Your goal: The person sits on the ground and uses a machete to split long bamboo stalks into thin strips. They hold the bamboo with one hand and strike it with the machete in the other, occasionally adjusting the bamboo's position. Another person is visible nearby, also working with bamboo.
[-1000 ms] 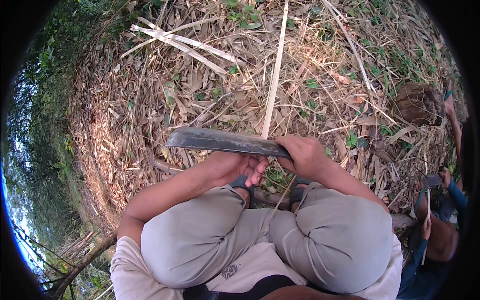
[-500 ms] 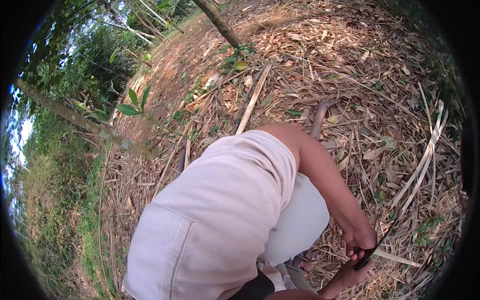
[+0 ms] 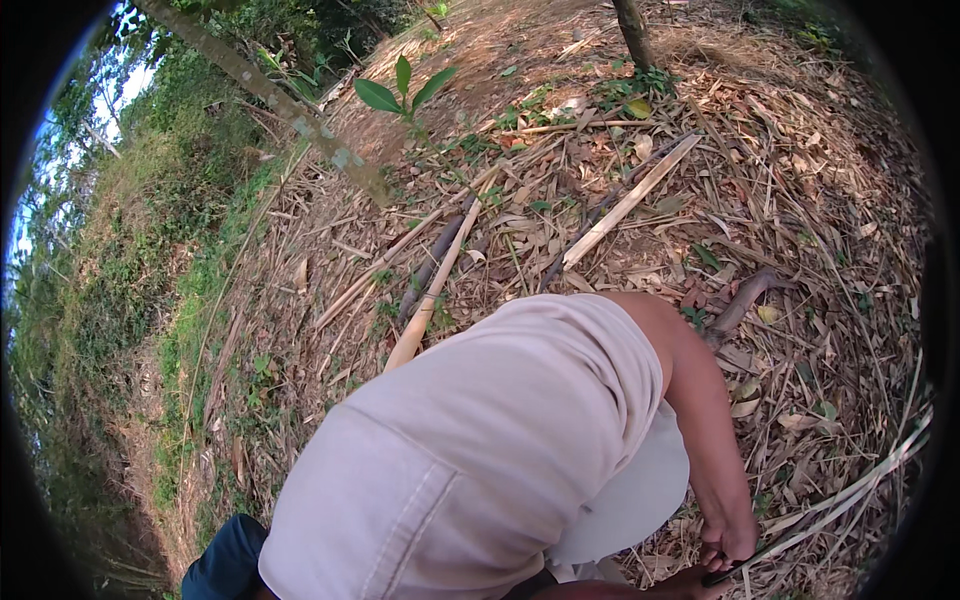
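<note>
**Dark blade at hand, dry leaves all round**

A narrow, dark metal blade [image 3: 718,577] sits low at right, between the curled left hand [image 3: 736,541] and shadowed right hand [image 3: 697,588]; I can't tell which grips it. Brown leaf litter [image 3: 790,190] covers the ground, bearing a flat, pale wooden strip [image 3: 630,207]. Green undergrowth [image 3: 130,270] stands beyond.

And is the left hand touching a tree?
No, the left hand is down at the picture's lower right, beside ground strewn with dry leaves, well away from the tree trunks.
</note>
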Tool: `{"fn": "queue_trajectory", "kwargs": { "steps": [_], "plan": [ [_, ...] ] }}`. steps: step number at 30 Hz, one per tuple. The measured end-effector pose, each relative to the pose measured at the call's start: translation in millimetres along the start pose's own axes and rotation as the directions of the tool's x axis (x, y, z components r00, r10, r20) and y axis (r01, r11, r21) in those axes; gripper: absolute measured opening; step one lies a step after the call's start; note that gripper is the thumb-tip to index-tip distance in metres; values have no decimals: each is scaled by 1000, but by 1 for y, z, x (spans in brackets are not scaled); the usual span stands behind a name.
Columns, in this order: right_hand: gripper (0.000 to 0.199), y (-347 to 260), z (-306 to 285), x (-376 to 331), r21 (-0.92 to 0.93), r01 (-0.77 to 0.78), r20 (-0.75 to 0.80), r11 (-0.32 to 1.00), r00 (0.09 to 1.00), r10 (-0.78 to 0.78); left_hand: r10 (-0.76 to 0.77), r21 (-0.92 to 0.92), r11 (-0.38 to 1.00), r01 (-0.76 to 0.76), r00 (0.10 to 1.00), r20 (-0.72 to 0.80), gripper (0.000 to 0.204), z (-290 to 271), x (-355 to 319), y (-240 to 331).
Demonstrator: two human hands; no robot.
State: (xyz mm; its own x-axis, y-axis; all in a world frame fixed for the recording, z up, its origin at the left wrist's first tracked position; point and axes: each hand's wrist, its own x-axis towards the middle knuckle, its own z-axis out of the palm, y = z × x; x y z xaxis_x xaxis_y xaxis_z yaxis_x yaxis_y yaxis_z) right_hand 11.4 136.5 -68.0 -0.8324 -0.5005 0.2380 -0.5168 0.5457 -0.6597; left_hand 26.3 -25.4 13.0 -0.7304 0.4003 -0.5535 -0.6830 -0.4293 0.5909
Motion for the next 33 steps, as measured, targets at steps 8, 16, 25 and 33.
{"fn": "queue_trajectory", "kwargs": {
  "steps": [8, 16, 25, 33],
  "plan": [
    [51, 11, 2, -13, -18, 3, -27, 1000, 1000, -3, -134, -112, 982, 152, 979, 151, 11, 1, 5, -19],
    [45, 24, -2, -24, -30, -6, -75, 1000, 997, 4, -183, 3, 983, 184, 980, -82, 14, 26, 9, -19],
    [42, 35, -4, -35, -39, 5, -119, 999, 993, -9, -150, 148, 976, 160, 986, -76, 14, 27, -2, -18],
    [35, 22, 3, -33, -39, 22, -115, 999, 993, -26, -120, 212, 968, 134, 990, -75, 15, 24, -15, -20]
  ]
}}
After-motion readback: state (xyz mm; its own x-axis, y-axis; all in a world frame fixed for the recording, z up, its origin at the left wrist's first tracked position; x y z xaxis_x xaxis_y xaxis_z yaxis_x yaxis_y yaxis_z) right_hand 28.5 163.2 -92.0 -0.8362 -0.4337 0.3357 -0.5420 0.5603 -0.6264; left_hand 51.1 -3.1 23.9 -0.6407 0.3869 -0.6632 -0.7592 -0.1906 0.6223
